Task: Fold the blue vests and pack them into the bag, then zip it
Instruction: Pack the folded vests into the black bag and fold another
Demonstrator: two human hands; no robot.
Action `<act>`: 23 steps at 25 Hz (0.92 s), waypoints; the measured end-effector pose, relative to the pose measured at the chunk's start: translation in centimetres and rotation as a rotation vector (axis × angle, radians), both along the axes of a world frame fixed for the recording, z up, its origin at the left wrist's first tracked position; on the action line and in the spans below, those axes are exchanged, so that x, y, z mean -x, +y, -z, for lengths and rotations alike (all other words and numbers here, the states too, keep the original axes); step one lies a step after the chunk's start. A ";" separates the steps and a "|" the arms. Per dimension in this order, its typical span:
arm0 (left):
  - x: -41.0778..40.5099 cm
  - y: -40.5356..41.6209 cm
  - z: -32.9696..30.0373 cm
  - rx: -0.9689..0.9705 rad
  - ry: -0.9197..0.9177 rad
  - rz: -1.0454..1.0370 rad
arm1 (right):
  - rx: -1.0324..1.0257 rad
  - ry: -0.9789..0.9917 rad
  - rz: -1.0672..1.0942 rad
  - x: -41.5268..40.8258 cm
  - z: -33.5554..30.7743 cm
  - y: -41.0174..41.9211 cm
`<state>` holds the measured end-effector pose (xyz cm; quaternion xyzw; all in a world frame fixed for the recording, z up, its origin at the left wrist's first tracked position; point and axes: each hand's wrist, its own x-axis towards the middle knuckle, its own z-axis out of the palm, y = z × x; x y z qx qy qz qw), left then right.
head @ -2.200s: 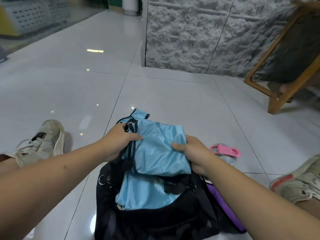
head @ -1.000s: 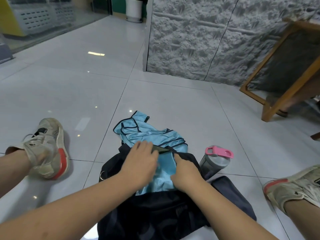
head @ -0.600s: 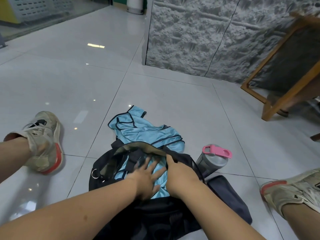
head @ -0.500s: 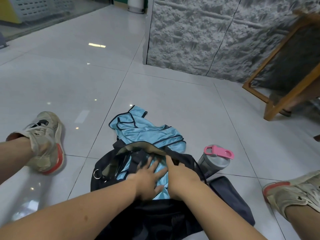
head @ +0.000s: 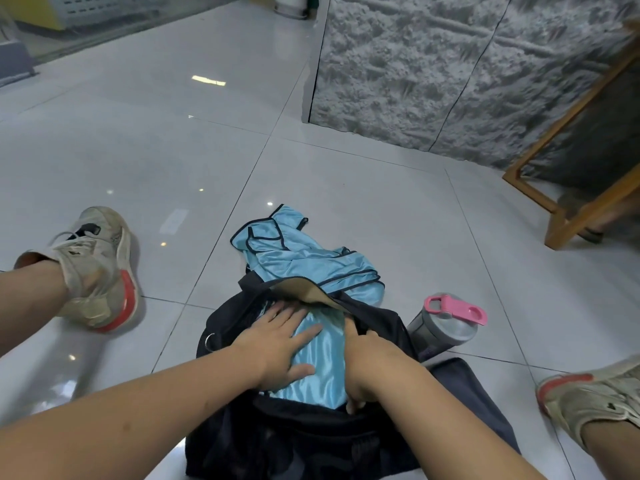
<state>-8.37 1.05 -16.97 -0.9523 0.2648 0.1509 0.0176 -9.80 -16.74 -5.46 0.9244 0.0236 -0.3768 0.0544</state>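
Observation:
A black bag [head: 346, 441] lies open on the floor between my legs. Inside it sits a folded light-blue vest [head: 323, 362]. My left hand [head: 280, 348] presses flat on that vest with its fingers spread. My right hand [head: 363, 362] is pushed into the bag along the vest's right edge, fingers tucked down out of sight. A second blue vest [head: 298, 258] with dark trim lies crumpled on the tiles just beyond the bag's mouth.
A grey bottle with a pink lid [head: 446, 323] lies right of the bag. My shoes rest at the left [head: 97, 271] and right [head: 588, 400]. A wooden chair frame [head: 568, 188] stands at the right, before a grey textured wall [head: 450, 71].
The folded vest went from being held above the bag to lying inside it. My hands now press it down; the right hand has sunk deeper along the vest's edge.

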 end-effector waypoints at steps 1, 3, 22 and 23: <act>0.3 -0.1 0.7 -0.003 0.053 -0.033 | 0.001 0.001 0.011 0.0 0.1 0.2; 0.2 -0.3 1.1 0.001 0.071 -0.070 | -0.011 -0.020 0.023 0.1 0.3 0.5; -2.4 -0.4 1.8 -0.063 0.057 0.034 | -0.556 0.206 -0.102 2.2 3.0 5.7; -2.4 -0.4 1.9 -0.062 0.051 0.024 | -0.550 0.238 -0.110 2.3 3.4 5.9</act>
